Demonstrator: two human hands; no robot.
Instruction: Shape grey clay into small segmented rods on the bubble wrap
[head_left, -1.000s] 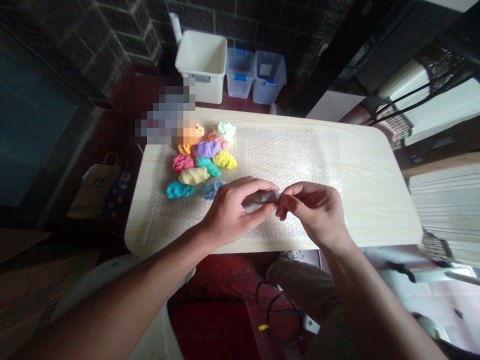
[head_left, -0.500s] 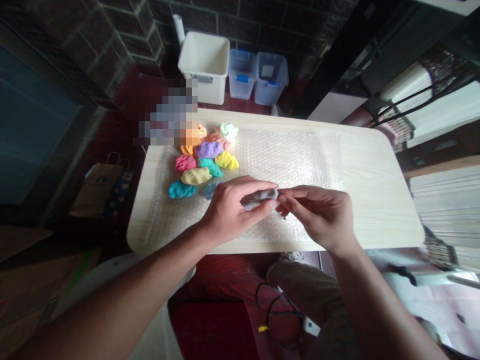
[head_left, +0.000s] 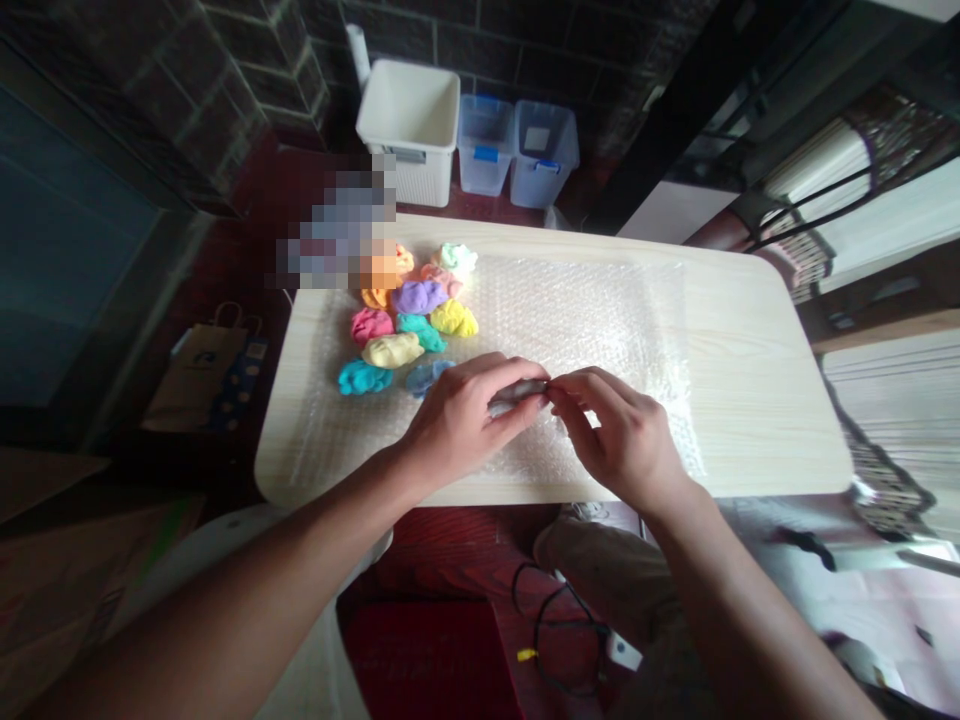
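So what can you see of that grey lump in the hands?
The grey lump is elongated and matte, apparently soft and clay-like. It lies roughly sideways in the grip of the left hand, between thumb and fingers, held above the bubble wrap. The right hand seems to pinch its right end. Fingers partly hide it, so its full shape is unclear.
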